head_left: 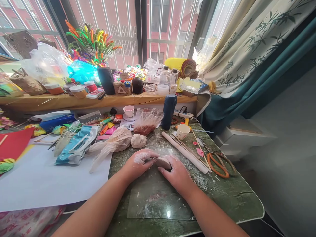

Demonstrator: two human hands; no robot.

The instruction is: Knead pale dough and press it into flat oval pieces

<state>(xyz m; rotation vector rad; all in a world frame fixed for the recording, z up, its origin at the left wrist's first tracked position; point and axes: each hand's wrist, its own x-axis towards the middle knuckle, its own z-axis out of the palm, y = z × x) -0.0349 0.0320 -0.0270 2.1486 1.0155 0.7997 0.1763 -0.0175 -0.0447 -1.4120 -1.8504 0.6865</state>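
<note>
Both my hands press together on a pale lump of clay (163, 162) over a clear plastic sheet (158, 200) on the green marbled table (229, 194). My left hand (139, 162), dusted white, curls over the lump's left end. My right hand (176, 172) cups its right side, fingers closed round it. A second pale lump (138, 141) lies just beyond my hands, next to a crumpled translucent bag (111, 144).
A white rolling pin (184, 152) and orange-handled scissors (217, 163) lie to the right, with a small paper cup (183, 131). A dark blue bottle (169, 111), a plastic bag of red material (146, 121) and white paper (49, 177) surround the work spot. A cluttered shelf runs along the window.
</note>
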